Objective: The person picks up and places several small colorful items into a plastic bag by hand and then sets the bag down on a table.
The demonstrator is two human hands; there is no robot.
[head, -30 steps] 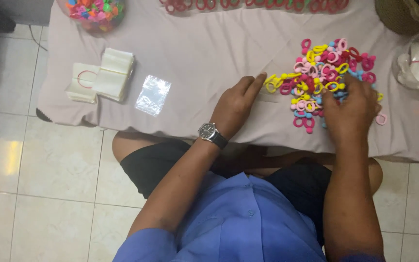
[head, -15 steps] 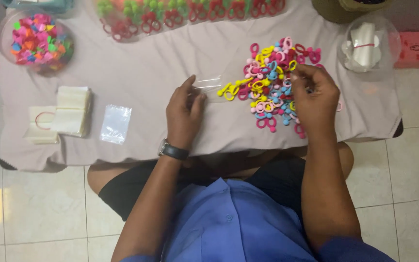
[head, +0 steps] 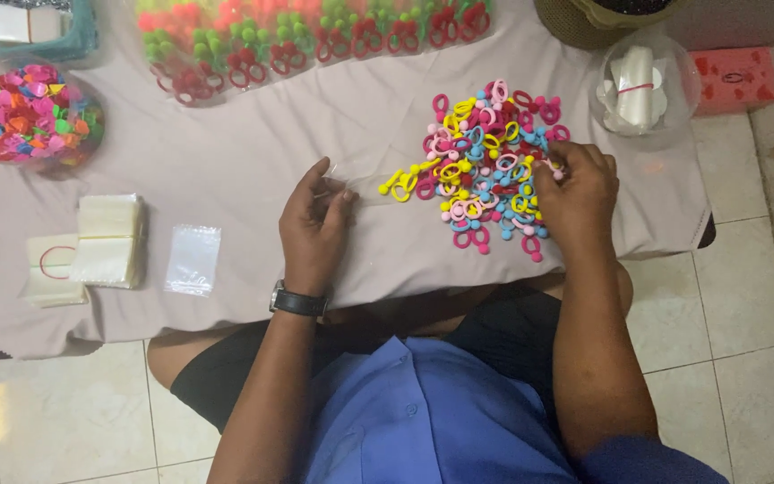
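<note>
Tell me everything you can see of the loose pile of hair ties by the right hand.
The pile of hair ties lies loose on the pale cloth: small elastic loops with round beads, in pink, yellow, blue and red, tangled and overlapping flat. The right hand rests on its right edge, fingers in the ties. The left hand is apart from it, to its left.

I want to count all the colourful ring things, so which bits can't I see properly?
Head view only:
- Loose pile of rings: partly covered by the right hand.
- Clear bag at the left hand: too see-through to tell what it holds.
- Packed rings and blue tray: cut off by the top edge.
- Round tub: contents too small and blurred.
</note>
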